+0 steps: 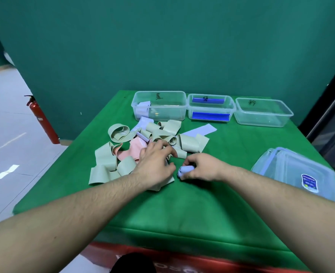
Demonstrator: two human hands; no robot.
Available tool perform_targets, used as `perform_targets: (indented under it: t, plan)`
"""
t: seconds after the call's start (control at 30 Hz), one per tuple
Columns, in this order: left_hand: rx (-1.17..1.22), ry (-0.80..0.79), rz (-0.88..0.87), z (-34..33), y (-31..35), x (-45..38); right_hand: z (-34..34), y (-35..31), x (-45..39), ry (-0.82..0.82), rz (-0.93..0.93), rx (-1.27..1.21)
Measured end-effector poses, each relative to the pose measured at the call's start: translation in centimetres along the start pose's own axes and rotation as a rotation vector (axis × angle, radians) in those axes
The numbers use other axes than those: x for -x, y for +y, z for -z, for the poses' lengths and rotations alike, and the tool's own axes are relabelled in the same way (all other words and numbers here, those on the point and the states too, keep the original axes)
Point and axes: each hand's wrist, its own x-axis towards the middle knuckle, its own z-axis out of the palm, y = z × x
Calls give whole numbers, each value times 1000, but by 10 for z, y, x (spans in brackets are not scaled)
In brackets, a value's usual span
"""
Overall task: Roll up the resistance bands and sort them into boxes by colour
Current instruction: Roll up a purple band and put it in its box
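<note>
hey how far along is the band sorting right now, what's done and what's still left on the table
Early days. Done: a few pale blue bands sit in the left box; the right box looks empty. In hand: the right hand grips a rolled pale blue band, not yet boxed, while the left hand rests on the pile. Left: that whole heap of green, pink and blue bands, mostly unrolled.

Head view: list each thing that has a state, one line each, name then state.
Left box: open, pale rolls inside.
Middle box: open, blue pieces inside.
Right box: open, nothing seen inside.
Lids: off, stacked at the table's right edge.
Band pile: loose, mostly unrolled.
Blue band: rolled.
Right hand: grips the blue band.
Left hand: fingers curled into the band pile.
</note>
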Motion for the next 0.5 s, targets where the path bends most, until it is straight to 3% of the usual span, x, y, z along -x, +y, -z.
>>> perform_targets:
  t: [0.13,0.23,0.33,0.4,0.5]
  plan:
    - [333,-60,137,1,23,19,10,-8,30,127,-64,-469]
    - [660,-128,324,2,42,29,15,-21,57,97,-141,-866]
    - [938,-163,390,10,62,40,18,-28,83,45,-194,-1072]
    - [1003,-152,381,17,77,49,19,-28,98,-6,-189,-1175]
    - [868,-61,318,25,92,58,19,-28,118,-38,-191,-1160]
